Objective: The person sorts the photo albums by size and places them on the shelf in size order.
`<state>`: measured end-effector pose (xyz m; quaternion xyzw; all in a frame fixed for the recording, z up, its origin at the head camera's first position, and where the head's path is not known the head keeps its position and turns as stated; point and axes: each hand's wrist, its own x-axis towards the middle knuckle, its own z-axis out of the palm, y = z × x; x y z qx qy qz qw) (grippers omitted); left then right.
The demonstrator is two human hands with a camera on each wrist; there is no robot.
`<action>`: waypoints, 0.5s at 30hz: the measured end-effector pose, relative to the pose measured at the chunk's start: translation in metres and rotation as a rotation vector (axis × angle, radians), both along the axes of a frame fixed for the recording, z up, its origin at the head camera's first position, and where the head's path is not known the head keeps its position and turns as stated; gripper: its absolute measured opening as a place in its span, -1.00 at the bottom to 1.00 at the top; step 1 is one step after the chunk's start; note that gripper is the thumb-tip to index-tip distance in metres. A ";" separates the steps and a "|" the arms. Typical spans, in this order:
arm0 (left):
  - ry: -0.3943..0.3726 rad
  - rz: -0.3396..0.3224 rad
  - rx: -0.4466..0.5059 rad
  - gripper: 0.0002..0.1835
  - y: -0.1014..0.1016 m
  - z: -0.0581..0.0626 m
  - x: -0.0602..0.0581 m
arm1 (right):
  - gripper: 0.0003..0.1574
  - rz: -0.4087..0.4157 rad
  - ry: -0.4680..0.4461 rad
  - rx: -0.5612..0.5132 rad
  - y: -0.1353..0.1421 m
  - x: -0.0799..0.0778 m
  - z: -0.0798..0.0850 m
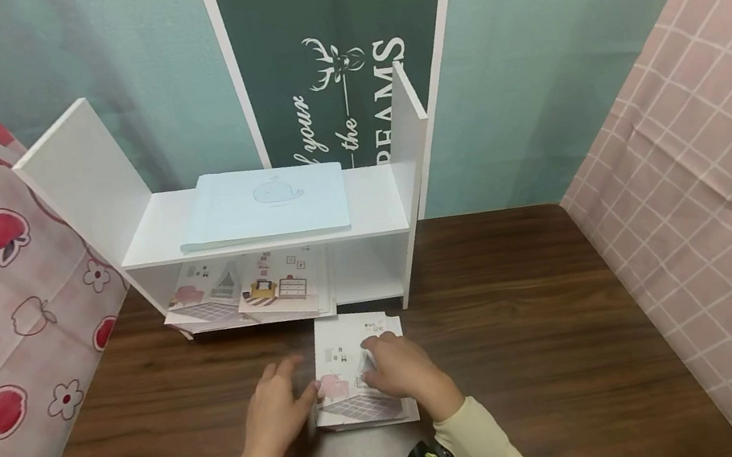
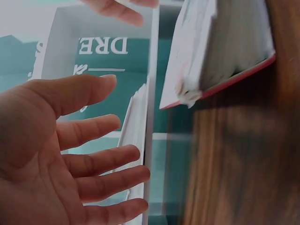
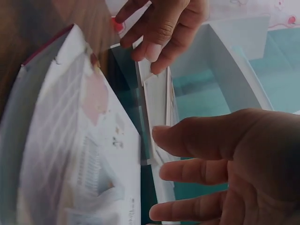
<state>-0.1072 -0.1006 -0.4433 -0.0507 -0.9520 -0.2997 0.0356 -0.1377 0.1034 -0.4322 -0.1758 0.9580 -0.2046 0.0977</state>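
On the table in front of the shelf lies a small stack of books (image 1: 357, 408), its top cover printed with a pink shape and a grid pattern. My left hand (image 1: 275, 412) is at the stack's left side, thumb near the cover's edge. Its fingers (image 2: 112, 161) are spread and hold nothing in the left wrist view. Over the right part of the top cover is my right hand (image 1: 401, 365). The right wrist view shows its fingers (image 3: 192, 171) extended beside the stack, with nothing gripped. A red cover edge (image 2: 239, 82) shows under the pages.
A white two-level shelf (image 1: 375, 198) stands behind the stack. On its upper board lies a pale blue book (image 1: 231, 211) with a whale drawing. Below are books with printed covers (image 1: 280, 280), leaning toward the front left. Curtains hang on both sides of the brown table (image 1: 541, 345).
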 end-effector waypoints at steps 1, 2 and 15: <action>0.014 -0.001 -0.001 -0.53 0.002 -0.002 0.001 | -0.45 -0.016 -0.009 -0.009 0.001 0.001 -0.001; 0.025 -0.002 -0.001 -0.54 0.003 -0.004 0.003 | -0.45 -0.030 -0.016 -0.017 0.002 0.003 -0.003; 0.008 0.119 0.330 -0.30 0.025 -0.044 0.010 | -0.48 -0.192 -0.026 -0.187 0.022 0.017 -0.020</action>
